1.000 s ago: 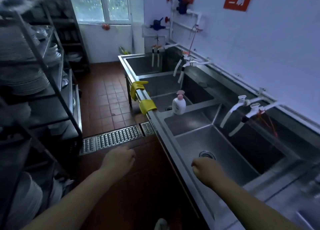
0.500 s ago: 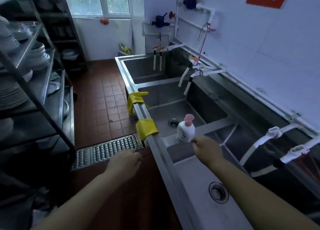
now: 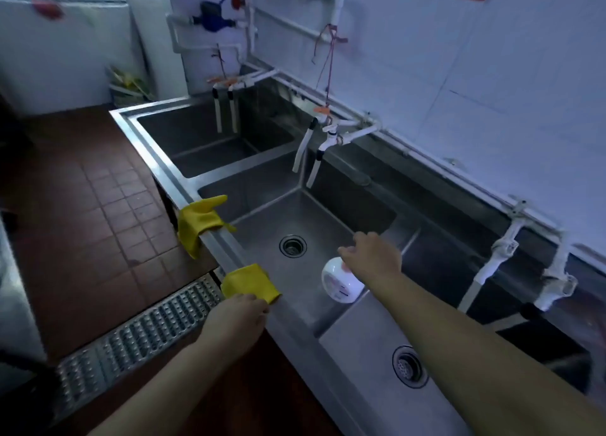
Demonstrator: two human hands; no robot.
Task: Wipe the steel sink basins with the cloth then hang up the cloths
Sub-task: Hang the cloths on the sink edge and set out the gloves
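Note:
Two yellow glove-like cloths hang over the steel sink's front rim (image 3: 210, 239): a far cloth (image 3: 196, 221) and a near cloth (image 3: 249, 281). My left hand (image 3: 236, 317) is just below the near cloth with its fingers curled and their tips at the cloth's lower edge; any grip is hidden. My right hand (image 3: 370, 258) hovers with spread fingers over the top of a white pump bottle (image 3: 341, 285), which stands on the divider between the middle basin (image 3: 328, 216) and the near basin (image 3: 367, 334).
A far basin (image 3: 203, 140) lies beyond. White taps (image 3: 323, 144) and taps (image 3: 501, 248) reach out from the right wall over the basins. A metal floor grate (image 3: 137, 334) runs across the red tiled floor (image 3: 98, 206) on the left.
The view has moved forward and tilted down along the sink. My left hand rose to the near yellow cloth. My right hand moved from beside the bottle to above its pump.

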